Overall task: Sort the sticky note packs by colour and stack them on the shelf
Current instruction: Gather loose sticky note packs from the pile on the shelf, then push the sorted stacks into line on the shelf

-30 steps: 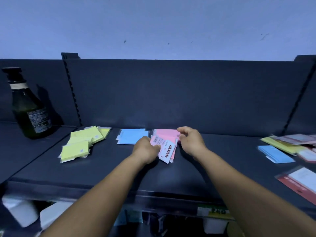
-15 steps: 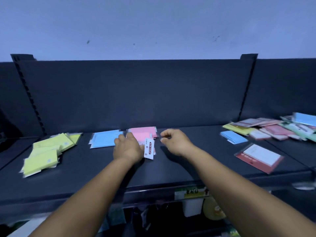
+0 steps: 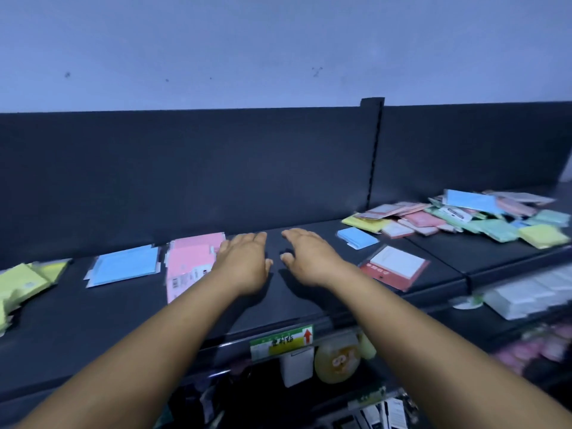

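Note:
On the dark shelf (image 3: 309, 298) lie sorted packs: yellow packs (image 3: 21, 283) at the far left, a blue stack (image 3: 123, 269), then a pink stack (image 3: 190, 263). My left hand (image 3: 244, 261) hovers open just right of the pink stack, holding nothing. My right hand (image 3: 309, 258) is open beside it, fingers spread, over bare shelf. A single blue pack (image 3: 356, 237) and a red-backed white pack (image 3: 394, 270) lie to the right. A mixed heap of unsorted packs (image 3: 483, 218) covers the far right.
The shelf's dark back panel (image 3: 216, 171) rises behind, with an upright post (image 3: 373, 156). A green-yellow price label (image 3: 281, 341) sits on the front edge. Lower shelves hold white boxes (image 3: 532, 292) and pink goods (image 3: 532, 348).
Both hands let go of the pink packs and opened. They moved right of the pink stack. The view swung right, bringing the unsorted heap into sight.

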The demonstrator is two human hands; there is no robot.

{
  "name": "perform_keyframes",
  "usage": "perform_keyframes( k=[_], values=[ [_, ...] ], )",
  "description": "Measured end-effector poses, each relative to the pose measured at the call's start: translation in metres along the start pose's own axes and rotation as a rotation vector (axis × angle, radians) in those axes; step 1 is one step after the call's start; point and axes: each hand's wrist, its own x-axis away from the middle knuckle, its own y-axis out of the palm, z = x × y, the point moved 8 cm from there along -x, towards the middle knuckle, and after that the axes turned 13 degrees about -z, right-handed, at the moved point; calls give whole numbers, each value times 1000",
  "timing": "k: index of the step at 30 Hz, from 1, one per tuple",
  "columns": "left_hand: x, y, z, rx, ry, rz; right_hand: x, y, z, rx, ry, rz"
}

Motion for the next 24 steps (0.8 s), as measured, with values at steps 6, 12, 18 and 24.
perform_keyframes(
  k=[6,12,18,24],
  values=[
    [-34,9,68,5,88,-67,12,-22,68,-4,51,19],
    [-75,10,136,25,112,-95,17,-52,151,7,97,23],
    [-118,11,197,61,108,-90,13,-78,230,8,127,6],
    [-159,13,238,84,110,-77,2,-92,295,8,176,-31]
  ],
)
